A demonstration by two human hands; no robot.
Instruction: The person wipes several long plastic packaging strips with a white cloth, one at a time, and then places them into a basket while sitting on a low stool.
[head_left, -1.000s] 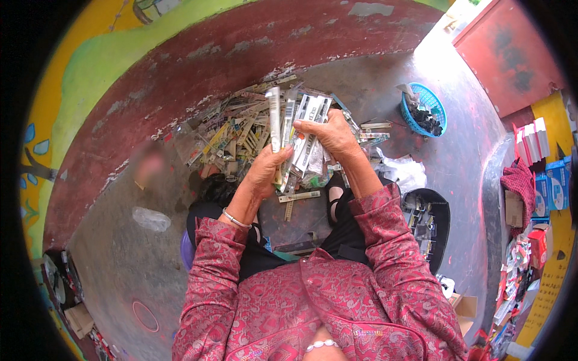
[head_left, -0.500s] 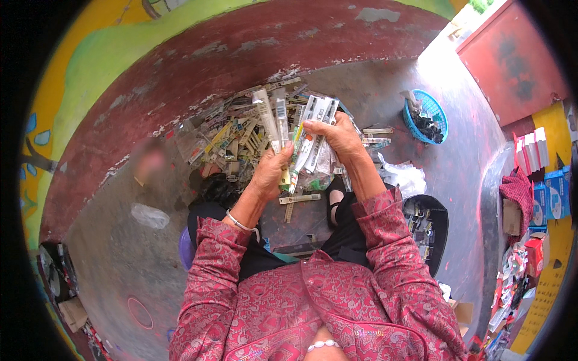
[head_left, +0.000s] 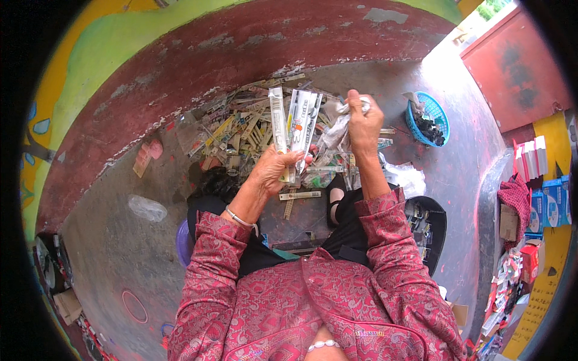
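My left hand is closed around a fan of long, narrow packets, white and cream in clear sleeves, held upright over the floor. Up and to the right of them, my right hand pinches a crumpled clear plastic bag, which hangs down beside the packets without my being able to tell if it touches them. Beneath both hands spreads a heap of similar long packets on the floor against the wall. One loose packet lies between my feet and the heap.
A blue plastic basket with dark scraps stands at the right. Nearer are a white plastic bag and a black tub by my right leg. A clear bag lies on the left floor. Boxes line the right wall.
My right hand has left the packets, moved up and right, and now holds the crumpled clear bag. My left hand keeps the packets, now gathered closer together.
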